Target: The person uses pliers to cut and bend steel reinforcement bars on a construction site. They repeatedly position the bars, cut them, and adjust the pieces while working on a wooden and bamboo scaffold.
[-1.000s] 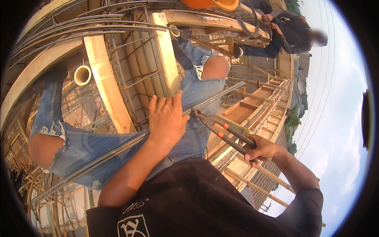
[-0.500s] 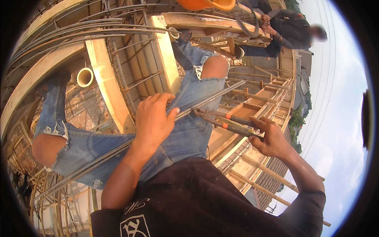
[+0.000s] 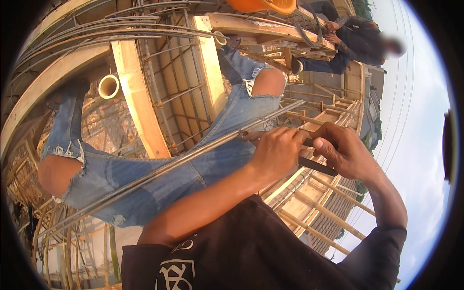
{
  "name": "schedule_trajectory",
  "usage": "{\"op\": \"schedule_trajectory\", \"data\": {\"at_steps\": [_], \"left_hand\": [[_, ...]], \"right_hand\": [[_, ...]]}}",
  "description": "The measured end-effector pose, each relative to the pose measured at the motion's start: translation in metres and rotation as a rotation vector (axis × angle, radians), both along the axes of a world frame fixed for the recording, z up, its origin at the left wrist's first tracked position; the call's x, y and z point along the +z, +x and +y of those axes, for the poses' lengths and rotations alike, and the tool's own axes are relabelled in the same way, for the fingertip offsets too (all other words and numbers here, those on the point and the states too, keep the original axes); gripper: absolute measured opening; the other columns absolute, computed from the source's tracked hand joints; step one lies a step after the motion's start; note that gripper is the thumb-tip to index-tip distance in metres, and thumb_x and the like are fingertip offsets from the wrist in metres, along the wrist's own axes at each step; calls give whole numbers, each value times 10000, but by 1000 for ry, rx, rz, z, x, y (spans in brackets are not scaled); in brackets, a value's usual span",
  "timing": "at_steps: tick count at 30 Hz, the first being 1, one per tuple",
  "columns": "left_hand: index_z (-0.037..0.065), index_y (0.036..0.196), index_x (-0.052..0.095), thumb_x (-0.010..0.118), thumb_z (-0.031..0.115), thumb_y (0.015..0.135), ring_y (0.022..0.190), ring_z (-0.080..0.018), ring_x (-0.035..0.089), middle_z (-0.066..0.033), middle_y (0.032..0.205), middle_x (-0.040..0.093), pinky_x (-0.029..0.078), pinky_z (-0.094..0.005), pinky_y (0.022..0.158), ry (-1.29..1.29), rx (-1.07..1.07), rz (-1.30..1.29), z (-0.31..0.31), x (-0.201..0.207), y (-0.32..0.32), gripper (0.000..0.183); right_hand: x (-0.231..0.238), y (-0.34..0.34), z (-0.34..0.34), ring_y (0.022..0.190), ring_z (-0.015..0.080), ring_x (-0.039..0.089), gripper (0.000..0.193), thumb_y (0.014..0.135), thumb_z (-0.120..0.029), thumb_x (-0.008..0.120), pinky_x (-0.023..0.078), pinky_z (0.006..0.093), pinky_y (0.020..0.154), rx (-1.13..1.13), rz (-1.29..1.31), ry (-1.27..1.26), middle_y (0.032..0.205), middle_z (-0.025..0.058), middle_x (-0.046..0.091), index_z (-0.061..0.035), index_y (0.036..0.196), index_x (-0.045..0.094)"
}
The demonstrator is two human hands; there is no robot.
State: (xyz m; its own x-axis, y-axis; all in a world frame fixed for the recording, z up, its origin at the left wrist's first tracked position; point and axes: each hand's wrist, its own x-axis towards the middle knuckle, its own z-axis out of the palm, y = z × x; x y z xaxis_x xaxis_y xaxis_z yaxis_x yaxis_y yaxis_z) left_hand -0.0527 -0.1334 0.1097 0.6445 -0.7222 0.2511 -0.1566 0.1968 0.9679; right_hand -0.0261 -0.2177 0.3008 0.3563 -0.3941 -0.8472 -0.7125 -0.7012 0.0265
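Steel rebar rods [image 3: 193, 153] lie slantwise across my lap, over the thighs of my torn jeans. The jaws of a pair of pincers [image 3: 318, 166] sit against the rods near my right thigh, where thin tie wire shows. My right hand [image 3: 345, 151] is closed at the handle end, with one dark handle sticking out below its fingers. Beside it, my left hand [image 3: 278, 152] is closed over the middle of the pincers and covers most of them. Its fingertips are partly hidden.
Wooden formwork boards [image 3: 137, 96] and rebar cages [image 3: 179, 63] lie beneath and ahead of me. A cream pipe end [image 3: 109, 87] stands at left. An orange tub [image 3: 263, 5] is at the far edge. Another person [image 3: 360, 41] sits at the far right beside coiled wire [image 3: 309, 36].
My left hand has left the rods and moved right onto the pincers. My right hand has shifted slightly right and up, and its two handles are less visible.
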Motion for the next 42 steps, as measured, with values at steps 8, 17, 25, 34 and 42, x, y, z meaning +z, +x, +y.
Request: {"op": "schedule_trajectory", "data": {"at_steps": [8, 17, 25, 34, 42], "left_hand": [[14, 880, 669, 790, 195, 680, 755, -210, 633, -89, 818, 681, 481, -335, 697, 111, -913, 431, 0, 9, 109, 296], [20, 1096, 642, 689, 211, 803, 888, -225, 654, -119, 971, 694, 495, -363, 824, 36, -449, 351, 10, -12, 99, 352], [1, 1157, 622, 626, 131, 829, 966, -293, 658, -161, 1064, 678, 502, -401, 873, 604, -329, 198, 70, -55, 97, 353], [-26, 1265, 558, 707, 175, 830, 978, -226, 647, -170, 1144, 640, 497, -339, 861, 385, -207, 528, 63, -55, 78, 502], [-30, 1046, 678, 649, 152, 897, 665, -74, 590, -64, 762, 674, 472, -245, 604, 469, -170, 532, 92, -51, 105, 237]], "right_hand": [[-11, 4, 20, 1318, 301, 401, 513, 768, -183, 670, 226, 537, 1126, 1416, -304, -471, 1264, 119, 542, -54, 1246, 536], [-28, 11, -7, 971, 305, 604, 379, 810, -99, 603, 469, 419, 862, 1001, 239, -274, 977, 157, 621, 29, 1158, 527], [-33, -17, -53, 840, 337, 643, 256, 805, -89, 542, 489, 435, 749, 366, 254, 76, 834, 193, 643, 13, 1040, 548], [-32, -41, -55, 834, 264, 616, 221, 816, -102, 536, 470, 404, 758, 37, 169, 234, 824, 138, 625, -16, 1009, 602], [-49, -4, -35, 961, 345, 616, 247, 797, -83, 566, 477, 436, 856, 358, -32, 321, 939, 184, 654, -19, 1022, 646]]}}
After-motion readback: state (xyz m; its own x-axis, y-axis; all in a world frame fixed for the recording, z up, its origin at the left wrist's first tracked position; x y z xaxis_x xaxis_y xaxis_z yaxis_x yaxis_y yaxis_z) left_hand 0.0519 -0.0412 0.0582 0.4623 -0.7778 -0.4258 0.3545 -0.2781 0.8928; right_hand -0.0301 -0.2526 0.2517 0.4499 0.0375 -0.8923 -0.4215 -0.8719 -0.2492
